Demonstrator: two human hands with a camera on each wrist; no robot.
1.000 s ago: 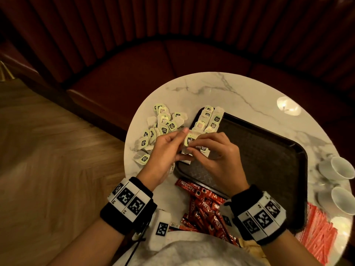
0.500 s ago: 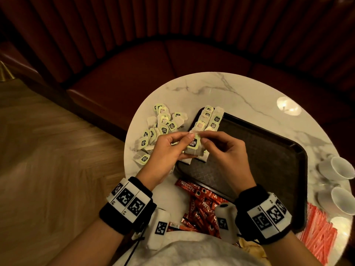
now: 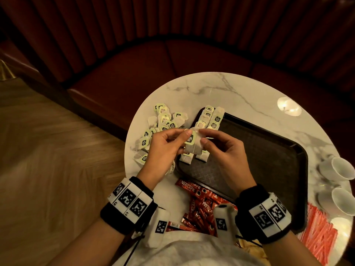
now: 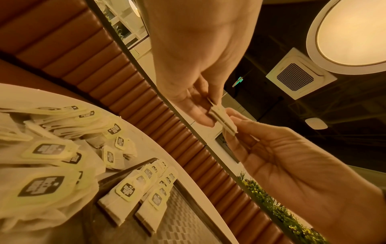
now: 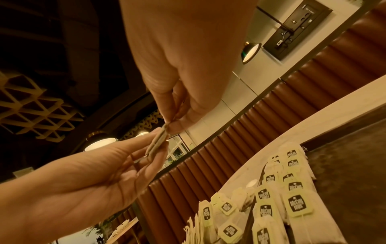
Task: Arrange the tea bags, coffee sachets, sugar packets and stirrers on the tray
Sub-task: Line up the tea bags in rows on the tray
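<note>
Both hands hold a tea bag [image 3: 192, 144] with a pale green tag just above the near left corner of the dark tray [image 3: 269, 160]. My left hand [image 3: 185, 139] pinches its left side and my right hand [image 3: 202, 137] pinches its top right edge. Seen edge-on, the tea bag [image 4: 222, 119] looks like two thin layers between the fingertips [image 5: 173, 127]. Two rows of tea bags [image 3: 211, 120] lie along the tray's left edge. A loose pile of tea bags [image 3: 161, 123] sits on the marble table left of the tray.
Red coffee sachets [image 3: 199, 204] lie heaped at the table's near edge in front of the tray. Thin red sticks [image 3: 318, 233] are spread at the near right. Two white cups [image 3: 342, 167] stand at the right edge. A red bench curves behind the table.
The hands have risen from the near end of the tea bag rows with one tea bag held between them. The right hand has shifted from pressing down to pinching its upper edge.
</note>
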